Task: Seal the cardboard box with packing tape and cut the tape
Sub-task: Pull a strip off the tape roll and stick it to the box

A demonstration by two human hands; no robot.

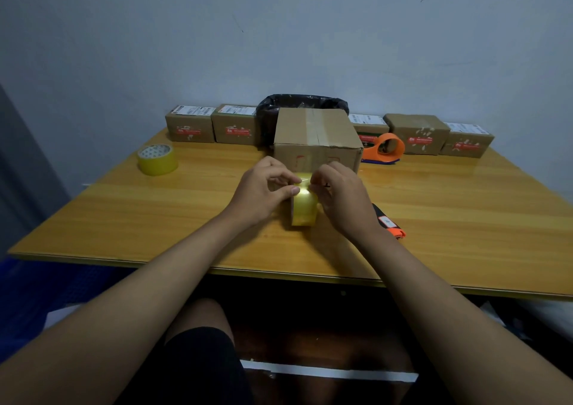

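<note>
Tape roll [304,210] upright, edge seemingly toward camera.

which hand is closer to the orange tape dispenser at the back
Right. The right hand sits in front of the orange tape dispenser, slightly left of it; the left hand is farther left, across the tape roll.

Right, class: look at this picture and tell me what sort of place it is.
Probably a small home parcel-packing station: labelled small cartons lined along the wall, a large cardboard box on the wooden table, plus tape rolls and an orange tape dispenser.
</note>
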